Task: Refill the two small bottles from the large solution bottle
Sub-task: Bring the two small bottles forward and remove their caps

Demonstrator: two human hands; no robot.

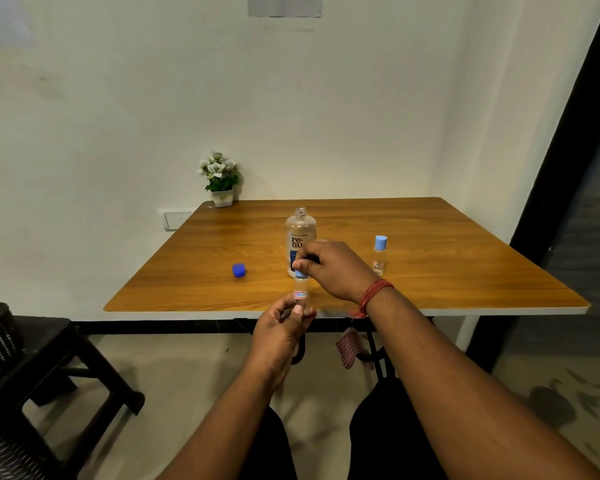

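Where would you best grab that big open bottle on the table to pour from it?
Probably around the wide middle of the big bottle, at its label, coming from the right side. It stands upright with its cap off, so the narrow neck should stay free for pouring. The right hand is nearest, though it is now on the cap of the small bottle that the left hand holds.

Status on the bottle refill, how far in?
Done: the large bottle stands uncapped on the table, its dark blue cap lying apart to the left. In hand: left hand holds one small bottle while the right hand grips its light blue cap; opening or closing, unclear. Left: the second small bottle stands capped; its fill level is unreadable.
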